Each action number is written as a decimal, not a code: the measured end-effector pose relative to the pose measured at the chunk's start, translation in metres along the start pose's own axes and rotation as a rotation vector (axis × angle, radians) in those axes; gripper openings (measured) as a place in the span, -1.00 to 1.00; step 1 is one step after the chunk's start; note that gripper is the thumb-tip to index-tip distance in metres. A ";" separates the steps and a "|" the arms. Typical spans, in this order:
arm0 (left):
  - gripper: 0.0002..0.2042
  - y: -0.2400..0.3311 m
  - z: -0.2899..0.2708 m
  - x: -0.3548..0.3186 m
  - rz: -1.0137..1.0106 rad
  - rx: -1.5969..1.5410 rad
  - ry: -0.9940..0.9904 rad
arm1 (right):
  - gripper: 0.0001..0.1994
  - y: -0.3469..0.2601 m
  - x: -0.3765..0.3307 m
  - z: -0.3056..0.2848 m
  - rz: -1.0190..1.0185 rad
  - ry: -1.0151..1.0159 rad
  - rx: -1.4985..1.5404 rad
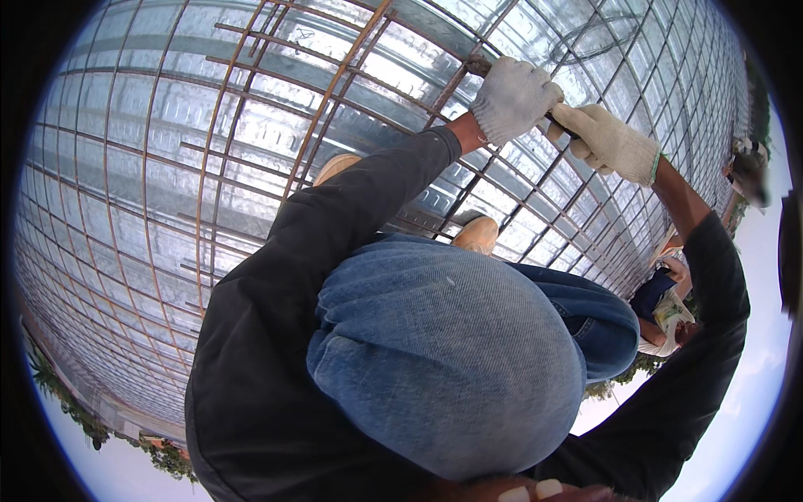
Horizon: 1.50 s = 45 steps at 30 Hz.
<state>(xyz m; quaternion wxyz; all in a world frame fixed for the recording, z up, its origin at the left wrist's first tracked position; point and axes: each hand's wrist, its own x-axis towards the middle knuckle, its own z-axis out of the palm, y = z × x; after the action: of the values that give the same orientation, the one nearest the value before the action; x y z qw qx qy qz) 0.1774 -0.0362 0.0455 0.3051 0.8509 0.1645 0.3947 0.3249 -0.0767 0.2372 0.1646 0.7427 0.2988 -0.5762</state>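
Observation:
Both my hands are in knitted gloves, close together over a grid of steel reinforcing bars [335, 71]. My left hand [514, 100] is closed in a fist; a dark, rough end pokes out at its far left, but I cannot make out what it belongs to. My right hand [609, 140] is just to the right, its fingers wrapped round a dark handle [562, 124] whose end runs toward the left fist. The head of this tool is hidden. Beyond the hands lies a loop of thin wire [595, 40] on the bars.
Ribbed shiny metal decking [276, 138] lies under the bars. My knees in blue jeans [452, 343] are bent below my arms, with tan shoes [477, 235] on the deck. At the right, another person [665, 305] crouches; a further person [749, 171] is farther off.

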 end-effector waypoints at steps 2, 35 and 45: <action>-0.76 -0.006 0.005 0.000 0.012 0.013 -0.071 | -0.29 -0.002 -0.003 0.004 0.045 -0.022 0.084; -0.74 0.006 -0.013 0.016 -0.112 -0.041 0.003 | -0.34 0.001 0.002 -0.020 -0.004 0.053 -0.085; -0.79 -0.013 0.009 -0.020 -0.282 -0.500 0.055 | -0.56 -0.009 -0.006 0.019 -0.441 0.913 -1.263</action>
<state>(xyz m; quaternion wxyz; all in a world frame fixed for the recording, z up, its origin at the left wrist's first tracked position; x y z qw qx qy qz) 0.1710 -0.0403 0.0207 0.5527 0.7070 0.1871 0.3995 0.3037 -0.0832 0.2386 0.2974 0.5956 0.7450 0.0420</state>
